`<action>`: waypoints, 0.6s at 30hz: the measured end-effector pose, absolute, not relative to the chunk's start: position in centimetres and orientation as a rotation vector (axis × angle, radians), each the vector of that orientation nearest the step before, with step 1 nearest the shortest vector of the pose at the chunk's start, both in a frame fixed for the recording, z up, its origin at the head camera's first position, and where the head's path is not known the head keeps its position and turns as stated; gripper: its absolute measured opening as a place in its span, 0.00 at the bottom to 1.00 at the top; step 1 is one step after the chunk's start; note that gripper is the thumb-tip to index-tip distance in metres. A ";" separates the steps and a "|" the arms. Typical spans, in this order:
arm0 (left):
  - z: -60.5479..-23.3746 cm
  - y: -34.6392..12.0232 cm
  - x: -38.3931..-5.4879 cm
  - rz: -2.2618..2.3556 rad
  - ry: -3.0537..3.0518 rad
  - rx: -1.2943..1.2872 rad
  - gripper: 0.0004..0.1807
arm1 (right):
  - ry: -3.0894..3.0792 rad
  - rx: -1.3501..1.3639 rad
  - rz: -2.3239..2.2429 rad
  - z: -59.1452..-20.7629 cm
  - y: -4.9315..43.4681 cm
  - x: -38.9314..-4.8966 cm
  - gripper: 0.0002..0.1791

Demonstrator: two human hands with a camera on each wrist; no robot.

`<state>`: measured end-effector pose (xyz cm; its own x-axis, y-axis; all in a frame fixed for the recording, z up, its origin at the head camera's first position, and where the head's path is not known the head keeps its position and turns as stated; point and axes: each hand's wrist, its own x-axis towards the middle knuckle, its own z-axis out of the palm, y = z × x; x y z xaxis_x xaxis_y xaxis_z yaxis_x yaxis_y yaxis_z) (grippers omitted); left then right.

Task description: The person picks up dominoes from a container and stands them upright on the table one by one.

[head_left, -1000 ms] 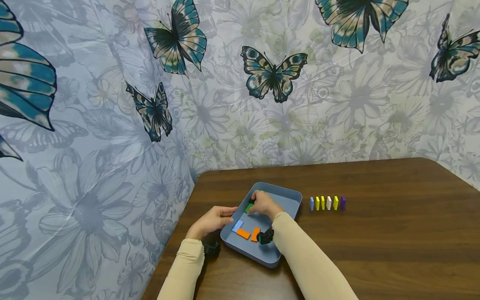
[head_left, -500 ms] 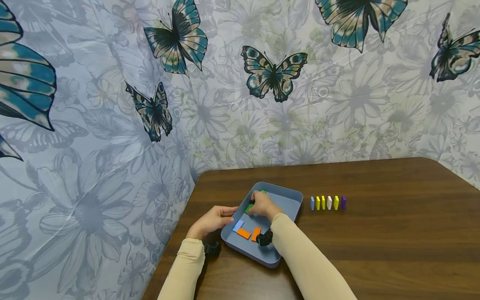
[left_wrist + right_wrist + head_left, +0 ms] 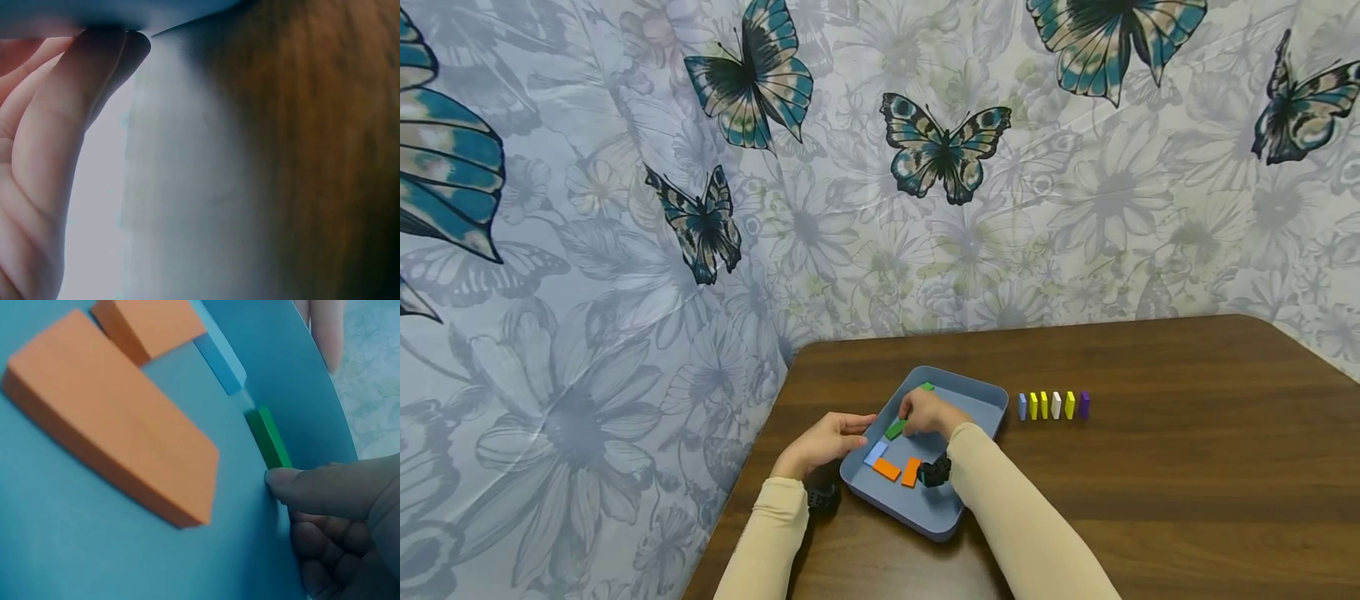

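Flat coloured blocks lie in a blue-grey tray point(image 3: 973, 408). My right hand point(image 3: 934, 414) reaches into it and pinches a green block point(image 3: 895, 429) near the left wall. In the right wrist view, the thumb presses the near end of that green block point(image 3: 270, 439); the index fingertip is hidden. My left hand point(image 3: 822, 442) rests its straight fingers against the tray's outer left side. The left wrist view shows those fingertips point(image 3: 112, 59) touching the tray. Close to the green block lie a light blue block point(image 3: 875, 452) and two orange blocks, one lengthwise point(image 3: 887, 469), one upright point(image 3: 911, 472).
Another green block point(image 3: 928, 386) sits by the tray's far wall. Right of the tray, a row of standing blocks, light blue point(image 3: 1022, 407), yellow point(image 3: 1033, 406), white point(image 3: 1056, 406) and purple point(image 3: 1084, 405), stands on the wooden table point(image 3: 1187, 467). A butterfly-print wall covering point(image 3: 850, 275) hangs behind.
The right hand has shifted slightly toward me and to the right, and the green block has slid nearer the light blue one. The left hand stays at the tray's side.
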<state>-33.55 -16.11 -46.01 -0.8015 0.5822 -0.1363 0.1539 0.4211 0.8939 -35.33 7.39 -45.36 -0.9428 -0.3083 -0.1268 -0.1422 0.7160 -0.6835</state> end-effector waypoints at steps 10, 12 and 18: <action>-46.2 -16.1 -33.5 1.351 2.240 0.612 0.27 | 2.674 -0.429 -1.003 -45.0 7.9 -35.0 0.05; -46.1 -16.1 -33.5 1.358 2.239 0.615 0.27 | 2.677 -0.445 -1.000 -44.7 7.9 -35.0 0.05; -46.0 -16.1 -33.6 1.357 2.235 0.626 0.27 | 2.674 -0.434 -0.913 -44.2 8.1 -34.8 0.06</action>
